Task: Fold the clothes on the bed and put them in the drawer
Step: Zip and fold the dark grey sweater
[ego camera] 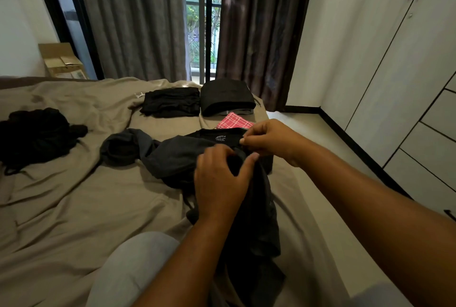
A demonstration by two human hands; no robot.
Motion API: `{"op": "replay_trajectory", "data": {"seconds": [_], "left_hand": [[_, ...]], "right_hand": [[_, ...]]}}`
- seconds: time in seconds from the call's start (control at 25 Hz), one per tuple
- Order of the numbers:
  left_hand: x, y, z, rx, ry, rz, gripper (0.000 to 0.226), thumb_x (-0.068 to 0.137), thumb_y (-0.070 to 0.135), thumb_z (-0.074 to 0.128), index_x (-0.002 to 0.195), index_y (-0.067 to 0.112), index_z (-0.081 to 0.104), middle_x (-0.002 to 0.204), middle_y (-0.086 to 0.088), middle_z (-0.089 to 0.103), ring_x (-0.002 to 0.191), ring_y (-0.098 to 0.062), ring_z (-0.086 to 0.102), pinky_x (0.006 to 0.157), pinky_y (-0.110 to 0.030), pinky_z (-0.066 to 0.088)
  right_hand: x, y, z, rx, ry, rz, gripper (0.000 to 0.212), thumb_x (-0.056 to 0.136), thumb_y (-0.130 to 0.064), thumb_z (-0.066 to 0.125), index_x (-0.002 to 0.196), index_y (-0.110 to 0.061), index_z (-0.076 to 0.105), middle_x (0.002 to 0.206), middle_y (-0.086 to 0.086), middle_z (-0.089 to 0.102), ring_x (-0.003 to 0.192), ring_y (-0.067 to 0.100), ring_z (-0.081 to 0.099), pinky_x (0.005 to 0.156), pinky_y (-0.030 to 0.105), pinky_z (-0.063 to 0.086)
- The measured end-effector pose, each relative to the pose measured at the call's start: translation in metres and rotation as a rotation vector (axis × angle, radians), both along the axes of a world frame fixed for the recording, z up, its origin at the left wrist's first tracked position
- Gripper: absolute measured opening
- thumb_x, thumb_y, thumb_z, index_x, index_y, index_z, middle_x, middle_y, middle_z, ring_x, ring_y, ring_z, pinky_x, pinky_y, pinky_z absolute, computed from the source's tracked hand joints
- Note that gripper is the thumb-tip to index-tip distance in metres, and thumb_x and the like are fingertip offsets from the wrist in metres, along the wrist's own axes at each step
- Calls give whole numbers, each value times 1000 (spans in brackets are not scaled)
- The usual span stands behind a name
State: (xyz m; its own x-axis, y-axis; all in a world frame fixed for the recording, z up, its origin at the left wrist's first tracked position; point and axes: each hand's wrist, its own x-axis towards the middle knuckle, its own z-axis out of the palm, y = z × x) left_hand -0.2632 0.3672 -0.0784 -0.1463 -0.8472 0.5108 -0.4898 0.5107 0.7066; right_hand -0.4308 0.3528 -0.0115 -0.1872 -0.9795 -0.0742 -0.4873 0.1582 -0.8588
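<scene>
Left hand (219, 183), right hand (269, 139) grip black garment (256, 220); white label (220, 138) perhaps unreadable.

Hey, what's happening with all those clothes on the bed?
A person is sitting on the bed sorting laundry. Their left hand and right hand both grip a dark garment that hangs down in front of them. Two folded black piles and a pink checked cloth lie at the far edge. A grey garment and a black heap are not folded yet. The drawers on the right are shut.
</scene>
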Motion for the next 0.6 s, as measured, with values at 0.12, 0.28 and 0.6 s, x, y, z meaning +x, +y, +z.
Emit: {"op": "replay_trajectory", "data": {"seconds": [0.12,0.28,0.6], "left_hand": [[-2,-3,-5,200,-139,-167,27,92,56,60,92,29,56,82,12,57,75,-7,57,68,-24,50],[-9,-2,-6,330,-65,-266,32,102,35,51,77,18,59,70,-2,60,62,-16,57,59,-26,46],[-11,17,-7,166,-21,-423,41,101,30,56,61,23,48,54,1,49,51,-12,48,51,-19,40]], "right_hand": [[4,6,4,44,6,90,8,91,-19,74,95,-13,78,86,1,77,80,9,73,71,19,58],[7,3,0,-20,55,8,6,91,-21,75,90,-18,79,88,-2,77,88,14,73,77,22,58],[-5,-7,6,-151,174,-117,11,94,-23,72,97,-14,78,90,0,75,85,12,71,75,24,57]]}}
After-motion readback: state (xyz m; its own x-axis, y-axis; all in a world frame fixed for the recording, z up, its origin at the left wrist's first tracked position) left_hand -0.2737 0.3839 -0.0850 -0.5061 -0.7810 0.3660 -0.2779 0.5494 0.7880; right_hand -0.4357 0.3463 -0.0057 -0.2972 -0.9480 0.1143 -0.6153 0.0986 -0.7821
